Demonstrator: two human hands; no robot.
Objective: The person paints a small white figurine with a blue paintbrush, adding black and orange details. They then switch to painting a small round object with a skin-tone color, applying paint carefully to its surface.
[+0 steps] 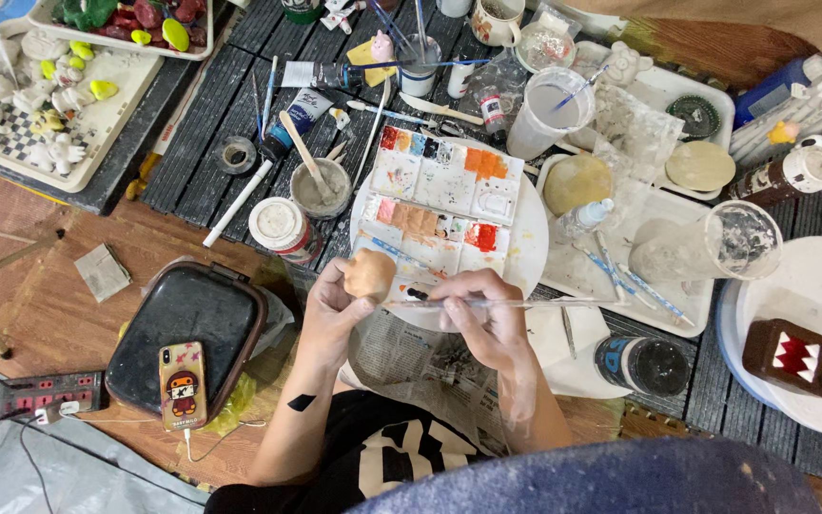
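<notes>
Closest to the camera, a blurred blue-grey shape cuts across the bottom edge and hides the person's lap. Above it, a black shirt with white print is partly covered. The left hand grips a small peach-coloured figurine, fingers wrapped round its lower part, so its base is hidden. The right hand pinches a thin paintbrush that lies level, its dark tip just beside the figurine. Both are held over crumpled newspaper at the near edge of the desk.

Toward the near left corner lies a black case with a phone on it, and a power strip beyond that.

Just past the hands sits a white paint palette with orange, red and blue wells, resting on a round white plate. A grey-smeared cup and a lidded jar stand left of it. Right of it, a white tray carries brushes and a clear cup. A brown toothed figurine sits on a plate at the right edge.

At the far left corner, trays of small figures are cut off by the frame; their details are hard to make out.
</notes>
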